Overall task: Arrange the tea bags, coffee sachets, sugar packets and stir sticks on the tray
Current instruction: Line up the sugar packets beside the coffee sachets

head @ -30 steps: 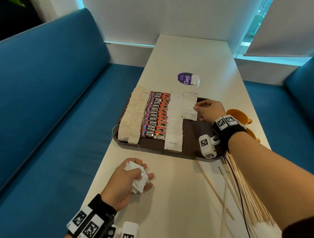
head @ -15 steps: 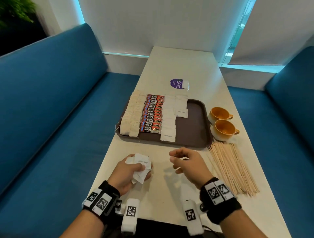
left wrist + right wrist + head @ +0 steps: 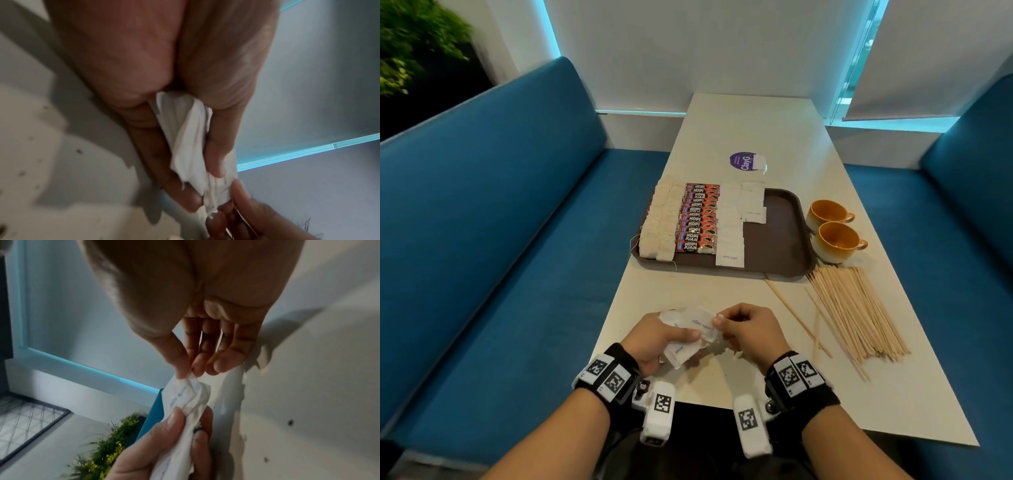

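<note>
Both grips meet over the near edge of the table (image 3: 722,287): the left hand (image 3: 650,339) clutches a crumpled bunch of white sugar packets (image 3: 690,334), fingers curled round it, while the right hand (image 3: 748,330) pinches the top packet's corner between thumb and forefinger. Farther off, the brown tray (image 3: 784,240) carries rows of tea bags (image 3: 659,222), coffee sachets (image 3: 697,219) and sugar packets. Loose stir sticks (image 3: 856,308) lie right of the hands, near two orange cups (image 3: 834,229).
</note>
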The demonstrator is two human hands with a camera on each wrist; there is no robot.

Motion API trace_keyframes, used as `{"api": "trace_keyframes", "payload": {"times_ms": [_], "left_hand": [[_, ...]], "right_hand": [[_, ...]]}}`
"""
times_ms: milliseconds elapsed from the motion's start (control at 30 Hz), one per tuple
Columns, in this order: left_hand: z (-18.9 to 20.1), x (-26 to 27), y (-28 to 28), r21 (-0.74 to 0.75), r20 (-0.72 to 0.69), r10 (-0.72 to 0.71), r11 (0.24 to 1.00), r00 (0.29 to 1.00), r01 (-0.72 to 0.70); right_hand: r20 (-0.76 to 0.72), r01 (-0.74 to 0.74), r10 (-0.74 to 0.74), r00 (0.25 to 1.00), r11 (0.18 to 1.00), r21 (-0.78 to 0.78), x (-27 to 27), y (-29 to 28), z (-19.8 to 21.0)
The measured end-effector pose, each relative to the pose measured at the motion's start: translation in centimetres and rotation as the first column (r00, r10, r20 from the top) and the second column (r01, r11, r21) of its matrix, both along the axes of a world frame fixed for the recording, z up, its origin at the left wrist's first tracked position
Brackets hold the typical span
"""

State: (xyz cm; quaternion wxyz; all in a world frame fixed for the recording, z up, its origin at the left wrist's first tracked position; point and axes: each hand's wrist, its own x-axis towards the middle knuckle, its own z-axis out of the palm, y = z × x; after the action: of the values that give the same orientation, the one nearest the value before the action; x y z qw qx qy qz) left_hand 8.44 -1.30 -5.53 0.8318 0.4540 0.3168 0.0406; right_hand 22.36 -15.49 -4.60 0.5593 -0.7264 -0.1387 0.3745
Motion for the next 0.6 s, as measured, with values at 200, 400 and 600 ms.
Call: {"api": "trace_keyframes", "payload": {"times_ms": [200,400,600], "left_hand": [[0.0,0.1,-0.1,-0.002,0.030,0.017,1.000,0.999,-0.017],[0.0,0.3,-0.2,-0.070,0.096,0.062,0.996,0.993,-0.055],[-0.5,0.3,0.1,-0.053,0.057,0.084,0.995,0.995,-0.081]], "right_hand": [[-0.086,0.075,-0.072,0.994,0.997,0.026,0.6,-0.3,0.3],[-0.121,0.184,-0.168,0.978,0.973,0.138,2.0,-0.6,1.4],[-0.159,0.039,-0.016,0.987,0.989,0.143,1.1,-0.3,2.2]]}}
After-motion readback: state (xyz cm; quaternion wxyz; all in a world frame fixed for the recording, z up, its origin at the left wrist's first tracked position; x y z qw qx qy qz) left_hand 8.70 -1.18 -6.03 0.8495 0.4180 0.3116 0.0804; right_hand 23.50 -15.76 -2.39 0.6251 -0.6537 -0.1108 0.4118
